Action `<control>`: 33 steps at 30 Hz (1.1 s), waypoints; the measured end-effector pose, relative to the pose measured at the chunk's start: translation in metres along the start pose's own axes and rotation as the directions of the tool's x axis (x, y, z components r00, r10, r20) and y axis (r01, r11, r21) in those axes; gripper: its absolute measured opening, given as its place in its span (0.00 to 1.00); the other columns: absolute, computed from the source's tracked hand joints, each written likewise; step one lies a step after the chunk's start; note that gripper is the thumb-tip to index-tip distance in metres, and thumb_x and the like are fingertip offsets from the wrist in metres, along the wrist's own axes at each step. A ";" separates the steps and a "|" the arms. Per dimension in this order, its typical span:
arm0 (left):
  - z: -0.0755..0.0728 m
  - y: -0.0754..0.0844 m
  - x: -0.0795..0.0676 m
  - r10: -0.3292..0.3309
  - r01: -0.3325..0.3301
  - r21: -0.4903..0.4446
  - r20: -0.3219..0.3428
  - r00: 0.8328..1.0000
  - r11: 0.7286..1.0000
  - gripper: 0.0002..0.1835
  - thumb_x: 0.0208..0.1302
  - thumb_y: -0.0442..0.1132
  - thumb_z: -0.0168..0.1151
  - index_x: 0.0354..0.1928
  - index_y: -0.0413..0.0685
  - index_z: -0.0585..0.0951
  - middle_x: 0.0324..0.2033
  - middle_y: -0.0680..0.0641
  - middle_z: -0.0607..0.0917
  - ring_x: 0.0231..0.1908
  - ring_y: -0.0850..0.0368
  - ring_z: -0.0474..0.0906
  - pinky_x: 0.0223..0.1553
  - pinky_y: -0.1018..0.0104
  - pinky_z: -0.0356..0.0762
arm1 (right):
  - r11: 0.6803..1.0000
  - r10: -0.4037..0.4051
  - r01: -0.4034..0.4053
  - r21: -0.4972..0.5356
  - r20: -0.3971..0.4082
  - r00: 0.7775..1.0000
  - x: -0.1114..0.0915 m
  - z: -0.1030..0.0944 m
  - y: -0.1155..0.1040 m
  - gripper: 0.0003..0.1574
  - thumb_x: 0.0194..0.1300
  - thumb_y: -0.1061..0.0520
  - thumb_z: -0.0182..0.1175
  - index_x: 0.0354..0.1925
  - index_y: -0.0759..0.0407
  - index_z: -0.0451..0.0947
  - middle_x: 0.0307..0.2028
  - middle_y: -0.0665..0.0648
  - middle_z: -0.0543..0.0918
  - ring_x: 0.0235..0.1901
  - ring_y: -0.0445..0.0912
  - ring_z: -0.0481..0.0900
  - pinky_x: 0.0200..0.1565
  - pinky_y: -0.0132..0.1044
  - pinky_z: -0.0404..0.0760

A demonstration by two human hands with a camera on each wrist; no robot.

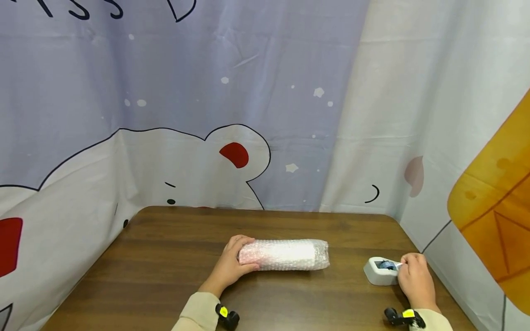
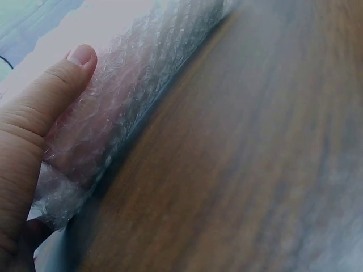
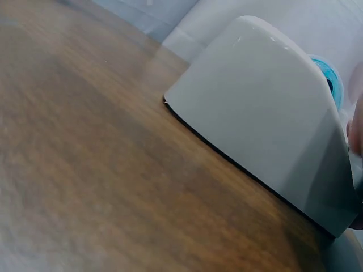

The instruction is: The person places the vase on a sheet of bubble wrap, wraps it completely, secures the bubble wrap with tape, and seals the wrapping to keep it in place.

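Observation:
A long package in bubble wrap (image 1: 290,255), pinkish at its left part and white toward the right, lies on the table. My left hand (image 1: 232,263) grips its left end, thumb on the near side and fingers over the far side. The left wrist view shows the thumb (image 2: 54,90) pressed on the bubble wrap. To the right stands a white tape dispenser (image 1: 377,276) with a blue-cored roll (image 1: 388,265). My right hand (image 1: 416,280) is at its right end, curled fingers pinching the tape's end. Only a sliver of those fingers shows in the right wrist view.
The brown wooden table (image 1: 165,257) has rounded far corners. A printed curtain (image 1: 290,115) hangs right behind it and along both sides. The dispenser stands close to the table's right edge, with a gap of bare wood between it and the package.

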State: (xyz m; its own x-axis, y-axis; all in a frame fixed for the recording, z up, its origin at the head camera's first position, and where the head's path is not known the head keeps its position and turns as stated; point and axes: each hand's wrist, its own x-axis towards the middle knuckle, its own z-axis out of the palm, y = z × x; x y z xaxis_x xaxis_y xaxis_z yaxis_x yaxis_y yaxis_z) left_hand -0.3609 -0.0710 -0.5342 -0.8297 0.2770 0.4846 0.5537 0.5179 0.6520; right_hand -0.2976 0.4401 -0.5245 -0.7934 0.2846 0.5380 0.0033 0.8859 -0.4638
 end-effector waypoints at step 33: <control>-0.001 0.002 0.000 -0.026 0.026 -0.011 0.005 1.000 1.000 0.37 0.38 0.63 0.70 0.55 0.73 0.69 0.55 0.62 0.64 0.57 0.58 0.60 0.55 0.51 0.62 | 0.965 0.261 -0.264 0.003 0.126 0.957 0.000 -0.002 -0.006 0.28 0.53 0.35 0.59 0.37 0.56 0.71 0.37 0.60 0.78 0.36 0.56 0.74 0.34 0.47 0.67</control>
State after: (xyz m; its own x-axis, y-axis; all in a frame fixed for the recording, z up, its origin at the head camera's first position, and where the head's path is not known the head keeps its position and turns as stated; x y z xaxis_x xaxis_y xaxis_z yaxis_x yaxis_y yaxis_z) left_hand -0.3592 -0.0708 -0.5323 -0.8443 0.2674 0.4644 0.5324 0.5163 0.6708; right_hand -0.2961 0.4353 -0.5203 -0.8353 0.4577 0.3046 0.2106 0.7782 -0.5916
